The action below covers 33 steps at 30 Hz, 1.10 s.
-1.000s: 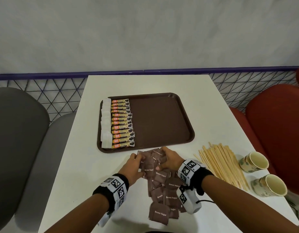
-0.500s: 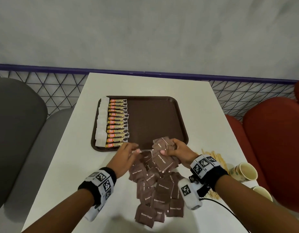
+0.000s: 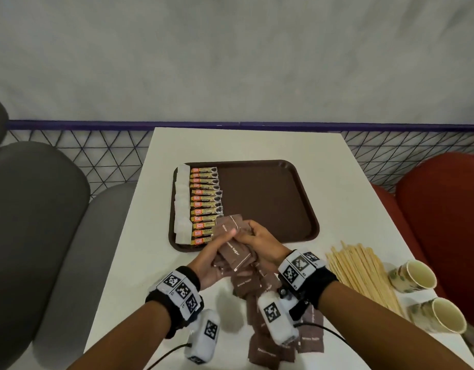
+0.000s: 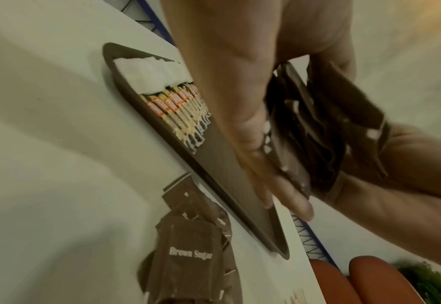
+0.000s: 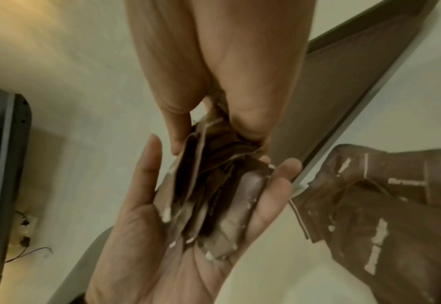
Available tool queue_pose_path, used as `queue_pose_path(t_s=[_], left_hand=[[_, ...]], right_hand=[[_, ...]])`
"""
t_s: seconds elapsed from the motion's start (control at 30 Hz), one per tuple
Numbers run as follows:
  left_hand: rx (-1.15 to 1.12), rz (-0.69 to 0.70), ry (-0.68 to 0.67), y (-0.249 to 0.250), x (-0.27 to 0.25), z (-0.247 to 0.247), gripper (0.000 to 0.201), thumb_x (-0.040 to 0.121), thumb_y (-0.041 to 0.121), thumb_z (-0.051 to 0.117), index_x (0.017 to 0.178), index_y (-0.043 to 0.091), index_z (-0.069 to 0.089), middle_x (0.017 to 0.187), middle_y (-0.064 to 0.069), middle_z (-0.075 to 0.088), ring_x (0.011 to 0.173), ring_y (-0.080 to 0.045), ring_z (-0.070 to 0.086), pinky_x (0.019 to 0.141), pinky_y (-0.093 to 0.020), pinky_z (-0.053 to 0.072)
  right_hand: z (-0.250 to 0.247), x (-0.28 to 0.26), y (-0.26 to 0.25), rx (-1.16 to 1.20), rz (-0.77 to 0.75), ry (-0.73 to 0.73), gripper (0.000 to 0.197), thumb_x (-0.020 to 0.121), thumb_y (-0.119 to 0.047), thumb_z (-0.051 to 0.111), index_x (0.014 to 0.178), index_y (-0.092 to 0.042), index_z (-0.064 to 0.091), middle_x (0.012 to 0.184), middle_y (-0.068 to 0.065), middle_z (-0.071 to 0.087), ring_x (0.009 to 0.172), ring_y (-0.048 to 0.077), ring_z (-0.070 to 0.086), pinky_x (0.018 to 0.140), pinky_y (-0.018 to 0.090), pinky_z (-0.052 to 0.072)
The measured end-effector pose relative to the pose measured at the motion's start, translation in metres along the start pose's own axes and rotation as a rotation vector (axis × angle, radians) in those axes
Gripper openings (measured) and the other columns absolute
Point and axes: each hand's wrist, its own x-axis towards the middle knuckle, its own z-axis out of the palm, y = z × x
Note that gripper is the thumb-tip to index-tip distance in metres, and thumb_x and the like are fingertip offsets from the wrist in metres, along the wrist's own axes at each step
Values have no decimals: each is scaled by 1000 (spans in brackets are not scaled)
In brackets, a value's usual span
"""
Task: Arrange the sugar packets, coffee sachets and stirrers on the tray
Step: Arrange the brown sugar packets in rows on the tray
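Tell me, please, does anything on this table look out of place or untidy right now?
Yes. The brown sugar packets lie in a loose, overlapping heap on the table, not on the tray. Two paper cups lie tipped on their sides near the stirrers.

Count of brown sugar packets (image 3: 234, 252) in the two-handed grip: cannot be told, stack fanned and overlapped, edges blurred in both wrist views. Right hand (image 3: 260, 243) fingertips: hidden behind the stack in head view. Left hand (image 3: 213, 259) palm: covered by packets. Loose pile of packets (image 3: 273, 340) on the tabletop (image 3: 140, 263): partly masked by the right wrist camera; lower packets overlapped. Near rim of tray (image 3: 312, 231): hidden behind both hands. Print on coffee sachets (image 3: 205, 206): too small to read. White packets (image 3: 183, 206): overexposed, no markings legible. Stirrers (image 3: 361, 271): individual count indeterminable. Nearer paper cup (image 3: 441, 319): pattern blurred.
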Motion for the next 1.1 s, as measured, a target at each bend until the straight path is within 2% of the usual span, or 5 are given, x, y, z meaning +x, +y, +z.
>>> queue_pose_path(t_s=[0.13, 0.27, 0.47, 0.67, 1.1], left_hand=[[-45, -59, -48, 5, -9, -11, 35, 80, 16, 62, 113, 5, 60, 104, -23, 67, 90, -32, 68, 82, -55, 52], [-4, -62, -41, 7, -9, -15, 29, 85, 5, 51, 113, 5, 58, 101, -23, 67, 86, -31, 69, 78, -53, 53], [60, -11, 42, -5, -3, -11, 26, 79, 5, 63, 105, 4, 61, 94, -24, 67, 78, -31, 67, 64, -42, 59], [49, 87, 57, -12, 2, -3, 41, 73, 12, 68, 112, 2, 62, 95, -25, 67, 75, -30, 69, 68, -42, 58], [-44, 116, 122, -11, -2, -18, 44, 75, 17, 69, 117, 6, 60, 113, -25, 64, 93, -33, 66, 76, -44, 56]], right_hand=[[14, 3, 8, -107, 12, 23, 17, 91, -21, 54, 104, -11, 48, 91, 5, 60, 79, 15, 61, 66, 23, 54], [0, 14, 18, -609, -6, 125, 49, 85, -61, 42, 113, -24, 58, 126, 7, 49, 123, 24, 42, 108, 45, 34], [-10, 7, 10, -632, 34, -22, 75, 79, -78, 29, 128, -26, 51, 140, 5, 43, 134, 23, 33, 114, 47, 22], [-22, -8, -5, -421, -20, -118, 71, 67, -42, 71, 123, -9, 45, 122, 9, 56, 108, 16, 59, 90, 28, 51], [-29, -4, 8, -375, -70, -148, 32, 80, -10, 68, 104, -11, 47, 98, 2, 60, 90, 12, 60, 78, 24, 52]])
